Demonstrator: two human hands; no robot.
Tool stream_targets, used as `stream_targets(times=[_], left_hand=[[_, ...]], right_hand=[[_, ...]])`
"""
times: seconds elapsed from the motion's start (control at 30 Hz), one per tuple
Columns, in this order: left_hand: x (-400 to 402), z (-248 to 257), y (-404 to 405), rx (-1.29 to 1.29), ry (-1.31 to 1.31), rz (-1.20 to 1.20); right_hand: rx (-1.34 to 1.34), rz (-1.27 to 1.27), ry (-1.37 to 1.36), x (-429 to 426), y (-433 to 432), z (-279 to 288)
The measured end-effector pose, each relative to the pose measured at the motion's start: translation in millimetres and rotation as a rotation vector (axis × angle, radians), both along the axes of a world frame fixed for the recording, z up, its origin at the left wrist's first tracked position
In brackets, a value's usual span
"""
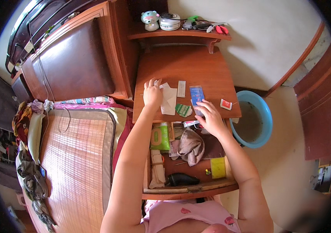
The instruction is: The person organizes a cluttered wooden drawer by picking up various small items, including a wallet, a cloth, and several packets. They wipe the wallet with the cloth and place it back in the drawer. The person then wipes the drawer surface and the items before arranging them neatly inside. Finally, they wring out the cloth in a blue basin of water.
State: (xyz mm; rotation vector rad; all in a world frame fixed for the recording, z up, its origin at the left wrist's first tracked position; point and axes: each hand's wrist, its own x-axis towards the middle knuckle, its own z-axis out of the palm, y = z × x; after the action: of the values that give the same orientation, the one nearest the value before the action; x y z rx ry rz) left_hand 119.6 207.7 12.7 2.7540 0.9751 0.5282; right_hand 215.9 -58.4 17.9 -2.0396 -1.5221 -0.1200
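Observation:
On the wooden desktop, my left hand [153, 94] is beside a folded white paper [169, 99], fingers bent. Something small and white shows at its fingertips, too little to identify. My right hand [209, 115] has its fingers spread over the lower part of a blue-and-clear packet [196, 94]. Between the hands lie a narrow white sachet [181, 88] and a crumpled green-and-white wrapper [183, 110]. A small red-and-white packet [226, 104] rests near the right edge of the desktop.
Below the desktop an open drawer [188, 190] holds green wipes [160, 137], a grey-brown cloth [191, 147], and a yellow pad [218, 168]. A blue basin [265, 122] of murky water stands right. Several items, including a bear figurine [150, 20], sit on the shelf [180, 34]. A bed mat [75, 163] lies left.

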Motion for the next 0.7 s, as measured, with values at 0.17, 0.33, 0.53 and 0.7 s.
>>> stream_targets(times=[0.17, 0.33, 0.53, 0.7], left_hand=[[6, 1, 6, -0.036, -0.115, 0.059], [2, -4, 14, -0.070, -0.294, 0.141], [-12, 11, -8, -0.242, -0.415, -0.008], [-20, 11, -19, 0.055, -0.318, -0.155]], right_hand=[[-0.024, -0.011, -0.002, 2, -5, 1], [0.006, 0.001, 0.012, 0, -4, 3], [0.032, 0.012, 0.017, 2, -5, 2], [0.030, 0.000, 0.017, -1, -5, 4]])
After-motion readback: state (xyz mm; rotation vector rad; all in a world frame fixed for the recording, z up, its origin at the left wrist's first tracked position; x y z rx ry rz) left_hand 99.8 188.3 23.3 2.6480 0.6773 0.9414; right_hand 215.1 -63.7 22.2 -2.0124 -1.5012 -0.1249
